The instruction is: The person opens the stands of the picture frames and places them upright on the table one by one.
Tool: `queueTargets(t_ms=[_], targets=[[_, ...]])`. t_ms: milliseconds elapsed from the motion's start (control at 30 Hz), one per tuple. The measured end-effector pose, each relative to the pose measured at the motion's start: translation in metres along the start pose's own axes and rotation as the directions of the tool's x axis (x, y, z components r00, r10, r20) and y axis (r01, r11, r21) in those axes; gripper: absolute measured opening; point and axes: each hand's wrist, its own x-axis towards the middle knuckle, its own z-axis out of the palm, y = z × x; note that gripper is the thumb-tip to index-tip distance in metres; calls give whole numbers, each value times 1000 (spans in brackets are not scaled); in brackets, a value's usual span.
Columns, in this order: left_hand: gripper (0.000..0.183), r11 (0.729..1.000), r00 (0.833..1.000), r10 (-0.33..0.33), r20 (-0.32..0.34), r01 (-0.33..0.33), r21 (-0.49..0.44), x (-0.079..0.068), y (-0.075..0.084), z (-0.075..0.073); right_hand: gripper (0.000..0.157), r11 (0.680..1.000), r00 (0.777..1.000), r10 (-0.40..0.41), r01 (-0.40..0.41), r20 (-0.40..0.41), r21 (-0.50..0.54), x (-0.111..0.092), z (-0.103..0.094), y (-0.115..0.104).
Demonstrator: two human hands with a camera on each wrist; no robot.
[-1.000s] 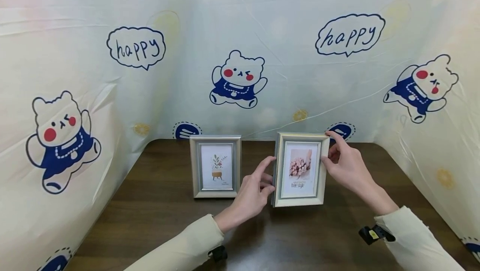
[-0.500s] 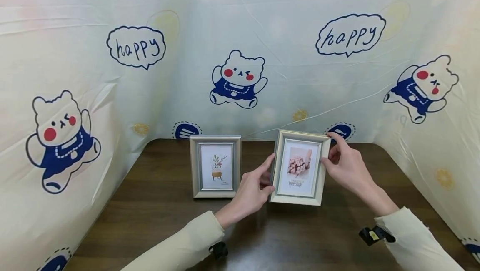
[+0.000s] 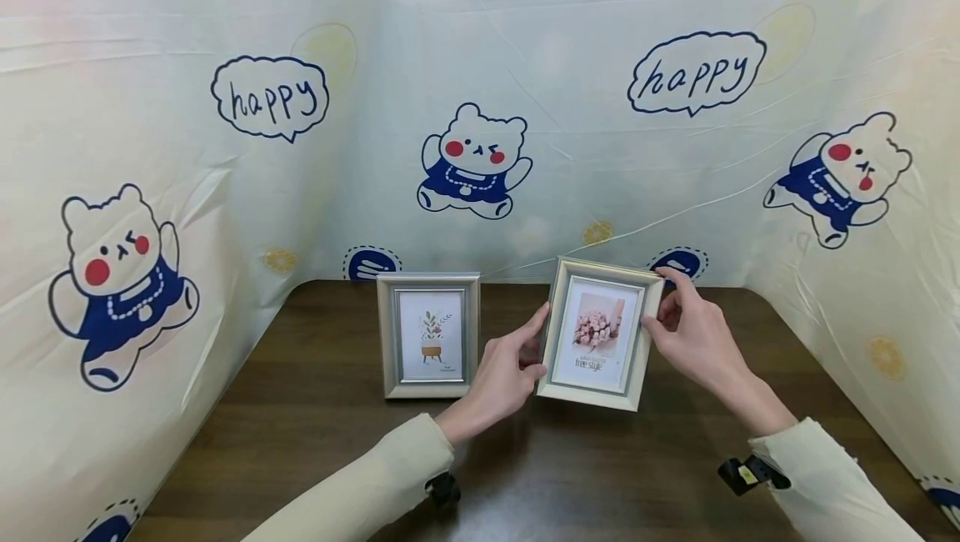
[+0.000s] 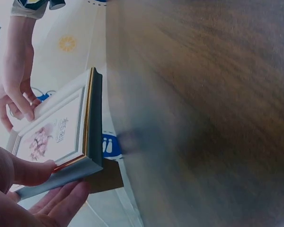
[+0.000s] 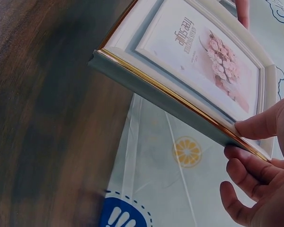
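Both hands hold a cream-and-grey picture frame (image 3: pixel 598 338) with a pink flower print, tilted clockwise in the head view. My left hand (image 3: pixel 497 375) grips its left edge, thumb at the front and fingers behind, as the left wrist view shows. At the upper right edge, my right hand (image 3: pixel 693 329) pinches the picture frame (image 5: pixel 199 61), with the thumb on the front. The wrist views show its lower edge raised off the table. A second picture frame (image 3: pixel 390 342) with a potted-plant print stands upright to the left, behind my left hand.
Dark wood table (image 3: pixel 300 459) lies beneath both picture frames. A pale curtain (image 3: pixel 570 42) printed with bears and "happy" bubbles encloses the back and sides. A black strap device (image 3: pixel 752 473) sits on the right sleeve, another (image 3: pixel 442 488) on the left.
The flower-print picture frame has tilted clockwise, its lower edge shifting left and slightly up. Both hands keep their hold on it. The plant-print frame stays in place.
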Motion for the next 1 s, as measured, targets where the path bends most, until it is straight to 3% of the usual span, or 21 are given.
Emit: queueTargets(t_ms=[333, 1000], targets=[[94, 999, 1000, -16, -7, 16, 36, 6, -6, 3, 73, 1000, 1000, -2, 2, -3, -15, -3, 2, 2], [102, 1000, 1000, 6, 1, -6, -23, 14, -24, 13, 73, 999, 1000, -10, 9, -8, -50, 0, 11, 7]])
